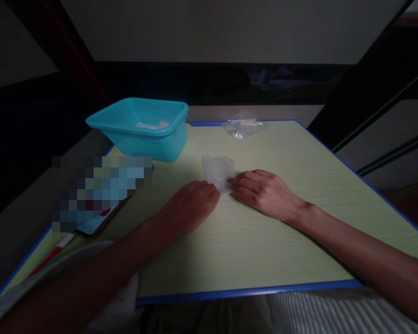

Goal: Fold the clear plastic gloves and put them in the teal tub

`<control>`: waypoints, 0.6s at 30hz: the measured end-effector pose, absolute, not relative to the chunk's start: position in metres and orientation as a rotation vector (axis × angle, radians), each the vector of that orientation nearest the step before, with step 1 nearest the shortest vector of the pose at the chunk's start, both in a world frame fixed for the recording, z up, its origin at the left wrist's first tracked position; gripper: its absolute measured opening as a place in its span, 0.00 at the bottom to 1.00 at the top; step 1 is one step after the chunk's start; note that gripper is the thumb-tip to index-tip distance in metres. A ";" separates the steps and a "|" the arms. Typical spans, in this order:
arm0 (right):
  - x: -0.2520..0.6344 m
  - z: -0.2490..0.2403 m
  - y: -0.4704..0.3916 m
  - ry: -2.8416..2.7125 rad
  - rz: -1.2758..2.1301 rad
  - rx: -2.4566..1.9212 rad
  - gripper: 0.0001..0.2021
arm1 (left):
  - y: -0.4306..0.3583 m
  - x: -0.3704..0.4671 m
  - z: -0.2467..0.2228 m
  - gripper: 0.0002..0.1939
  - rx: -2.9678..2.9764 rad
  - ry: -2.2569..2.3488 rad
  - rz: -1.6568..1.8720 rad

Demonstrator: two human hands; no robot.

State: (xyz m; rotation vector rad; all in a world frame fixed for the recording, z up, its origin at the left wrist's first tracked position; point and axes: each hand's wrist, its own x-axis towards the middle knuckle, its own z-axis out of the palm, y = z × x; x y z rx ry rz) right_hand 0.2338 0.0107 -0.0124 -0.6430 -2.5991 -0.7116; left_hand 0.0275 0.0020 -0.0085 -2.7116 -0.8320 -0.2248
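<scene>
A dim wall panel (209,32) stands behind a pale wood-grain table (230,246) edged in blue. Near the middle of the table lies a thin whitish square (218,169) (whether paper or film cannot be told), with 2 bare hands at its near side. The left hand (191,204) has its fingers bent together at the near left corner; whether they pinch or merely press cannot be told. The right hand (261,191) rests with fingers loosely bent, fingertips touching the right edge, their grip also unclear. Beyond sits a clear plastic bag (244,131). Farther left stands a turquoise basin (153,146), and nearer lie a partly pixelated flat object (92,225) and a red-and-white stick (52,255).
</scene>
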 end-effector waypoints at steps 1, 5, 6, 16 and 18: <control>0.234 -0.012 0.011 -2.605 -0.715 -0.645 0.11 | 0.002 0.027 -0.008 0.08 -2.722 -0.831 -0.202; 0.236 -0.013 0.013 -2.634 -0.734 -0.644 0.12 | 0.002 0.027 -0.006 0.10 -2.756 -0.848 -0.148; 0.236 -0.013 0.013 -2.640 -0.738 -0.638 0.12 | 0.002 0.026 -0.006 0.10 -2.762 -0.851 -0.142; 0.241 -0.009 0.016 -2.663 -0.764 -0.583 0.12 | 0.005 0.021 -0.012 0.08 -2.735 -0.798 -0.253; 0.243 -0.008 0.017 -2.640 -0.748 -0.550 0.11 | 0.005 0.021 -0.013 0.08 -2.721 -0.776 -0.307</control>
